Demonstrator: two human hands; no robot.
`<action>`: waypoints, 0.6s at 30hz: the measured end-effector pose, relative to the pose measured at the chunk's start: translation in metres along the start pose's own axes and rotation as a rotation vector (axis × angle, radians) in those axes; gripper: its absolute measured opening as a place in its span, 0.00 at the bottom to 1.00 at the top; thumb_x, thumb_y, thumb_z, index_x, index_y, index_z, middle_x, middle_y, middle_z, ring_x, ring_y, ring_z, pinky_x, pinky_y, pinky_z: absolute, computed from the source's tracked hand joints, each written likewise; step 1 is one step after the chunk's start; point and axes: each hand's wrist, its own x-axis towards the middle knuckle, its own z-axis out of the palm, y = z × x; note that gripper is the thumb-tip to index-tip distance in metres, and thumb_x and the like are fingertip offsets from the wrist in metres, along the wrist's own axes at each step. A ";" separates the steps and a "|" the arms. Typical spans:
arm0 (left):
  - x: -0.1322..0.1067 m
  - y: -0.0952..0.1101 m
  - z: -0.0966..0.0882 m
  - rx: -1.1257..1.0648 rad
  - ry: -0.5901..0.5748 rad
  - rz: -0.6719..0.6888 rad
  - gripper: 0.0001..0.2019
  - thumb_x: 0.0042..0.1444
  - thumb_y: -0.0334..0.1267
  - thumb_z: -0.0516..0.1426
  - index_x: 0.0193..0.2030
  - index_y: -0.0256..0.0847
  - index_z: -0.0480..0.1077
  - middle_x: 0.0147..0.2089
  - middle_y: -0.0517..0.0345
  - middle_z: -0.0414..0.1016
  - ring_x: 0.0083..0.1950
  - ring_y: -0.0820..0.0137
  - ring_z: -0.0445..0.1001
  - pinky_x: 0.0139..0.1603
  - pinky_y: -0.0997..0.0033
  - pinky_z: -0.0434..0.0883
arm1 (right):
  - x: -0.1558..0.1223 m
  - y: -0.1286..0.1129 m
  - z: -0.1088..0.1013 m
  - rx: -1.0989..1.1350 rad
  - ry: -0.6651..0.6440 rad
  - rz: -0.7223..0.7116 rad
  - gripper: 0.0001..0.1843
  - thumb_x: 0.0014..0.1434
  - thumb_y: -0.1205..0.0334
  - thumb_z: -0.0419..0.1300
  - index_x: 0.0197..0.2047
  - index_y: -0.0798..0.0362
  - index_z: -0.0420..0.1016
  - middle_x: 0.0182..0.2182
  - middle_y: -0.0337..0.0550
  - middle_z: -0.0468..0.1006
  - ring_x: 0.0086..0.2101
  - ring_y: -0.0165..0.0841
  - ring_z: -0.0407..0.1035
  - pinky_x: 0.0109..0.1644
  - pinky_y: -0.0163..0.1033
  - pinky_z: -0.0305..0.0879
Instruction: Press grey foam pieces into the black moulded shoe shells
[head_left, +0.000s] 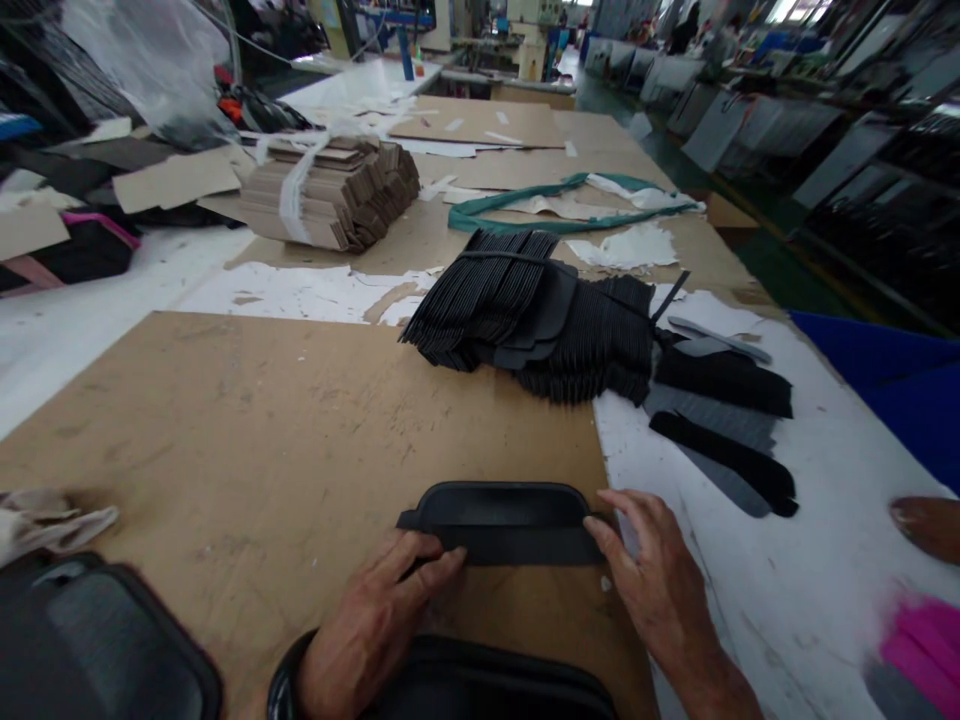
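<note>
A black molded piece with rounded upper corners and a flat lower strip (510, 545) lies on the brown board in front of me. My left hand (379, 610), with a dark band at the wrist, grips its left end, thumb on the lower strip. At the opposite end, my right hand (652, 570) holds the edge between thumb and fingers; the fingertips are partly hidden. Just below, close to my body, sits another black molded item (495, 685), cut off by the frame. Beyond the piece lie bundles of stacked black panels (480, 300).
Black and grey strips (720, 430) lie at the right. A tied cardboard bundle (330, 190) and a green band loop (487, 212) are farther back. Black cases (112, 640) and a cloth (45, 525) sit at left. Something pink (926, 645) is at the right edge.
</note>
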 end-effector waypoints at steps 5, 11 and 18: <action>0.010 0.006 0.011 0.234 -0.017 0.042 0.23 0.58 0.35 0.50 0.62 0.38 0.55 0.62 0.50 0.57 0.61 0.58 0.57 0.55 0.56 0.64 | -0.005 -0.019 0.010 -0.147 -0.122 -0.445 0.27 0.60 0.53 0.50 0.58 0.59 0.60 0.59 0.49 0.58 0.58 0.39 0.51 0.59 0.47 0.52; 0.018 -0.005 0.010 0.018 0.012 0.016 0.16 0.61 0.37 0.47 0.53 0.38 0.65 0.57 0.51 0.66 0.57 0.64 0.64 0.55 0.62 0.65 | -0.007 -0.012 0.018 -0.090 -0.222 -0.439 0.25 0.62 0.52 0.47 0.59 0.56 0.60 0.58 0.47 0.60 0.58 0.36 0.51 0.60 0.47 0.51; 0.001 -0.026 0.000 -0.067 0.159 -0.255 0.19 0.60 0.44 0.48 0.52 0.34 0.65 0.51 0.44 0.66 0.52 0.60 0.65 0.52 0.55 0.65 | 0.022 -0.018 -0.004 -0.181 -0.350 -0.198 0.21 0.58 0.56 0.55 0.54 0.51 0.65 0.50 0.45 0.68 0.49 0.39 0.61 0.50 0.45 0.58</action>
